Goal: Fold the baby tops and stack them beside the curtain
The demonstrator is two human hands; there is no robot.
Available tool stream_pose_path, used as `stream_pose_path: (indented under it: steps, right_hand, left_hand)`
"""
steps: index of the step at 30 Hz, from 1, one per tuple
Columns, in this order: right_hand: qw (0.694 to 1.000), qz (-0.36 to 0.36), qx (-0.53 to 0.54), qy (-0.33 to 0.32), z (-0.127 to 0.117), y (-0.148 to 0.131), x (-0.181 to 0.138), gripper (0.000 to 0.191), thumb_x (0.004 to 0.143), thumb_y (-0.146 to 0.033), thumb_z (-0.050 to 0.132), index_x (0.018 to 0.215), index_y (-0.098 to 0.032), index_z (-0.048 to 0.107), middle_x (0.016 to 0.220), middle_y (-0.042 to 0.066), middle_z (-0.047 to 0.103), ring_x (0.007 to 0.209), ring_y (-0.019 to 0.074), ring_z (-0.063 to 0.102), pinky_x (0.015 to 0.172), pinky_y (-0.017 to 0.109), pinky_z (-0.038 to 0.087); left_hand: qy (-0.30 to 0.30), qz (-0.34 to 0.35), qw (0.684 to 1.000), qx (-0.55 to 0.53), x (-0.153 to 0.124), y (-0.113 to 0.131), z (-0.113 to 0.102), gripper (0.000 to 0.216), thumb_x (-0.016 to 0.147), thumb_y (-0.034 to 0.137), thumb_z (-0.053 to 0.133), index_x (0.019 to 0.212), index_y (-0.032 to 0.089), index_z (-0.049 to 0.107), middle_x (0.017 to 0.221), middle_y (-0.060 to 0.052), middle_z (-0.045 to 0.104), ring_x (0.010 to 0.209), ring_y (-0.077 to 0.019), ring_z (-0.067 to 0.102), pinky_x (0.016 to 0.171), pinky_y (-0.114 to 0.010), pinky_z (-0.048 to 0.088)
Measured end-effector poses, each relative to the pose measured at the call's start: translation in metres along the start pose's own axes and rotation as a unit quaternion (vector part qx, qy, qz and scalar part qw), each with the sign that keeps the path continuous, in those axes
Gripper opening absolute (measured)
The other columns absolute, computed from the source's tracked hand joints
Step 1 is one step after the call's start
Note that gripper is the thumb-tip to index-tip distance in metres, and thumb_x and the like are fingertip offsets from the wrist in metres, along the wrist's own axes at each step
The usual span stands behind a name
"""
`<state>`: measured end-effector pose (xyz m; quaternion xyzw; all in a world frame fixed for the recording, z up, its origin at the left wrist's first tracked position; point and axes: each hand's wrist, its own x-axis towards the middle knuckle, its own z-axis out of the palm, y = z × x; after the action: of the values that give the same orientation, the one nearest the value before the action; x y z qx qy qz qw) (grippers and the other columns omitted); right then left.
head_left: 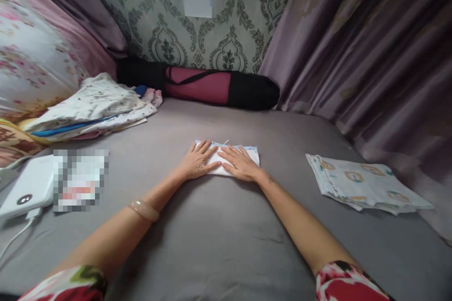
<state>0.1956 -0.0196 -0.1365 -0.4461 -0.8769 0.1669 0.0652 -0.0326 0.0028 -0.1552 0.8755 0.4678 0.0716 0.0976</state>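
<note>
A small folded white cloth with a light blue edge (251,154) lies flat on the grey sheet (219,225). My left hand (199,160) rests palm down on its left part, fingers stretched out. On its right part my right hand (239,162) lies flat too, fingers spread and pointing inward. The two thumbs come close together near the middle of the cloth. A thin white string sticks up at its far edge. What kind of cloth item it is, I cannot tell, since both hands cover much of it.
To the right lies a stack of folded printed cloths (363,181). Piled clothes (95,103) sit at the left, with a white power bank (30,188) and its cable nearer me. A black and maroon roll bag (197,85) runs along the wall. Curtains (339,47) hang at the right.
</note>
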Motion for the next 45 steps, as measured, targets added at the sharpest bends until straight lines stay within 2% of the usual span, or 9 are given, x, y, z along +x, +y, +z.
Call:
stream_pose_path:
  steps: [6, 8, 11, 13, 16, 21, 29, 38, 45]
  right_hand:
    - [1.000, 0.010, 0.022, -0.003, -0.002, -0.005, 0.001, 0.053, 0.098, -0.049, 0.035, 0.148, -0.031, 0.039, 0.158, 0.001, 0.029, 0.148, 0.0224, 0.016, 0.119, 0.052, 0.005]
    - [0.997, 0.016, 0.070, 0.012, -0.008, -0.002, 0.002, 0.051, 0.097, -0.043, 0.040, 0.146, -0.028, 0.043, 0.155, 0.003, 0.036, 0.145, 0.0212, 0.025, 0.119, 0.048, 0.013]
    - [0.984, 0.073, 0.131, 0.102, -0.027, 0.012, -0.001, 0.044, 0.095, -0.028, 0.041, 0.137, -0.024, 0.054, 0.142, 0.005, 0.054, 0.132, 0.0175, 0.047, 0.111, 0.037, 0.033]
    - [0.976, 0.121, 0.108, 0.149, -0.040, 0.025, -0.005, 0.041, 0.090, -0.017, 0.044, 0.126, -0.022, 0.062, 0.132, 0.005, 0.062, 0.123, 0.0174, 0.054, 0.105, 0.034, 0.039]
    - [0.984, 0.136, 0.028, 0.111, -0.054, 0.043, -0.012, 0.039, 0.082, -0.007, 0.051, 0.115, -0.019, 0.068, 0.121, 0.006, 0.067, 0.113, 0.0186, 0.057, 0.103, 0.033, 0.039]
    - [0.989, 0.126, -0.045, 0.056, -0.054, 0.051, -0.012, 0.027, 0.088, -0.013, 0.050, 0.104, -0.017, 0.071, 0.111, 0.007, 0.069, 0.102, 0.0174, 0.057, 0.097, 0.029, 0.038]
    - [0.973, 0.198, 0.034, 0.113, -0.054, 0.054, 0.005, 0.024, 0.089, -0.023, 0.051, 0.100, -0.019, 0.072, 0.095, 0.004, 0.074, 0.087, 0.0159, 0.063, 0.081, 0.025, 0.044]
    - [0.967, 0.250, -0.036, -0.039, -0.085, 0.039, 0.010, 0.025, 0.089, -0.030, 0.049, 0.089, -0.022, 0.074, 0.093, 0.001, 0.074, 0.093, 0.0205, 0.064, 0.098, 0.039, 0.038]
    - [0.951, 0.279, -0.052, -0.124, -0.089, 0.032, 0.014, 0.041, 0.092, -0.051, 0.046, 0.090, -0.022, 0.076, 0.101, 0.009, 0.073, 0.108, 0.0295, 0.062, 0.111, 0.054, 0.021]
  left_hand:
    - [0.001, -0.009, 1.000, 0.003, 0.001, -0.001, 0.003, 0.074, 0.091, 0.070, 0.028, 0.151, 0.026, 0.032, 0.160, -0.010, 0.024, 0.148, -0.0282, 0.015, 0.118, -0.049, 0.009]
    - [-0.003, -0.007, 1.000, 0.004, 0.001, -0.001, 0.003, 0.075, 0.091, 0.070, 0.028, 0.151, 0.025, 0.033, 0.159, -0.010, 0.024, 0.148, -0.0289, 0.015, 0.118, -0.049, 0.009]
    - [-0.002, -0.005, 1.000, 0.006, 0.001, 0.002, 0.000, 0.077, 0.091, 0.071, 0.027, 0.151, 0.024, 0.033, 0.159, -0.011, 0.025, 0.148, -0.0293, 0.016, 0.118, -0.050, 0.009]
    - [-0.002, -0.008, 1.000, 0.008, 0.000, 0.004, -0.002, 0.077, 0.090, 0.071, 0.026, 0.150, 0.024, 0.034, 0.159, -0.011, 0.025, 0.148, -0.0289, 0.016, 0.118, -0.050, 0.009]
    - [-0.003, -0.011, 1.000, 0.007, -0.001, 0.005, -0.003, 0.077, 0.090, 0.072, 0.026, 0.150, 0.023, 0.035, 0.159, -0.011, 0.025, 0.148, -0.0290, 0.016, 0.118, -0.050, 0.009]
    - [0.014, -0.013, 1.000, 0.005, 0.000, 0.003, 0.000, 0.079, 0.089, 0.072, 0.027, 0.151, 0.023, 0.032, 0.160, -0.011, 0.024, 0.148, -0.0281, 0.017, 0.118, -0.048, 0.009]
    - [0.015, -0.010, 1.000, 0.012, -0.001, 0.003, -0.001, 0.086, 0.088, 0.075, 0.022, 0.151, 0.018, 0.029, 0.159, -0.013, 0.025, 0.147, -0.0283, 0.019, 0.118, -0.050, 0.012]
    - [0.020, -0.008, 1.000, 0.015, -0.001, 0.003, 0.000, 0.087, 0.088, 0.076, 0.020, 0.151, 0.016, 0.029, 0.158, -0.013, 0.026, 0.147, -0.0286, 0.019, 0.119, -0.049, 0.012]
    - [0.019, -0.008, 1.000, 0.020, 0.000, 0.002, 0.002, 0.087, 0.088, 0.076, 0.021, 0.151, 0.016, 0.029, 0.158, -0.013, 0.026, 0.147, -0.0283, 0.019, 0.119, -0.049, 0.012]
